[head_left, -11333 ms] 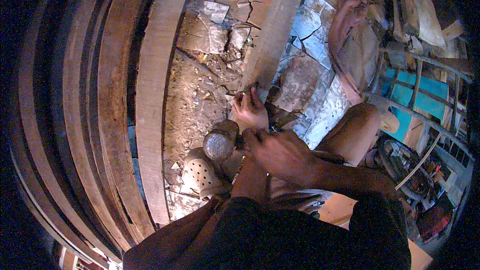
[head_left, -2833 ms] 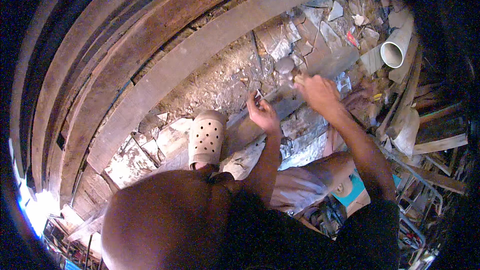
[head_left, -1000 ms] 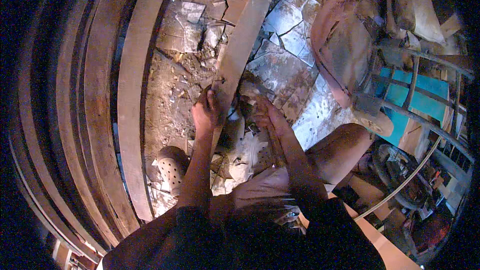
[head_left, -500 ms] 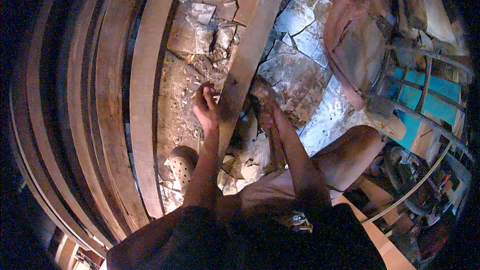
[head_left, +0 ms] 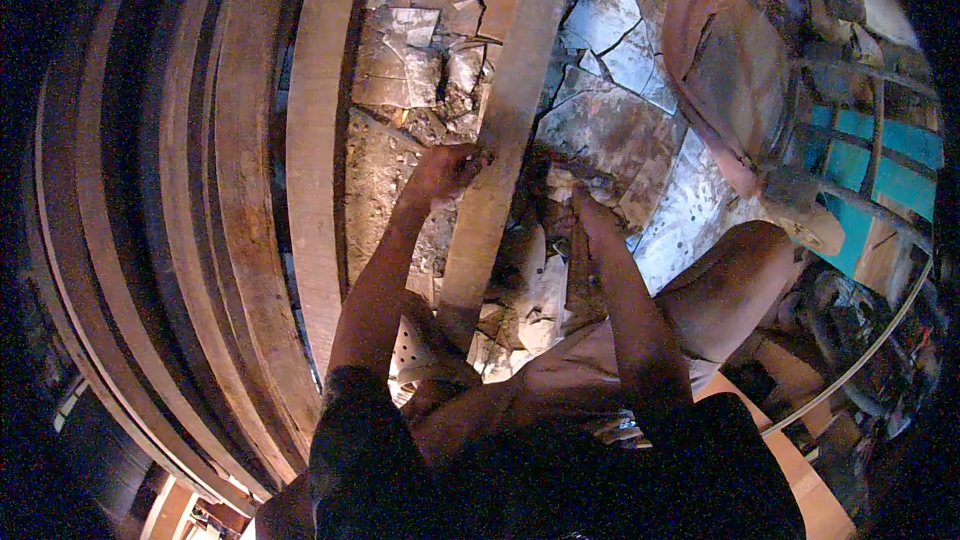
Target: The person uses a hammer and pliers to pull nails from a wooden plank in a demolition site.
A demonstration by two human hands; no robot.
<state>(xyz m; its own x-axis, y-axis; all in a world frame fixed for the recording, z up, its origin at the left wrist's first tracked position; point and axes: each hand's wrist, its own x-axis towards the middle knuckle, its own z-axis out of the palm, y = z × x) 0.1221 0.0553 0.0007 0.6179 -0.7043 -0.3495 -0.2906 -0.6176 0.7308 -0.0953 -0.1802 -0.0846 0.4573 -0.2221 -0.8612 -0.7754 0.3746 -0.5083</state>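
A long plank [head_left: 520, 60] runs up the middle over broken tiles. At its left side is my left hand [head_left: 446, 176], fingers curled against the plank round something small that I cannot make out. Just right of the plank, low in shadow, my right hand [head_left: 590, 208] is closed on what looks like a hammer, its handle [head_left: 578, 275] pointing down toward me and its head dim and hard to tell. My perforated sandal [head_left: 420, 360] is below the plank's near part, partly behind my left forearm, and my bent bare leg is on the right.
Long timbers [head_left: 245, 190] line the left. Cracked tiles [head_left: 610, 30] and rubble [head_left: 385, 200] cover the ground. On the right are a pinkish crumpled sack [head_left: 730, 80], a metal frame [head_left: 878, 130] over a teal board [head_left: 910, 190], and dark clutter [head_left: 840, 330].
Since half a second ago my left hand has moved up and right along the plank, its fingers more curled. My right hand remains low beside the plank. Earlier it held the hammer farther up.
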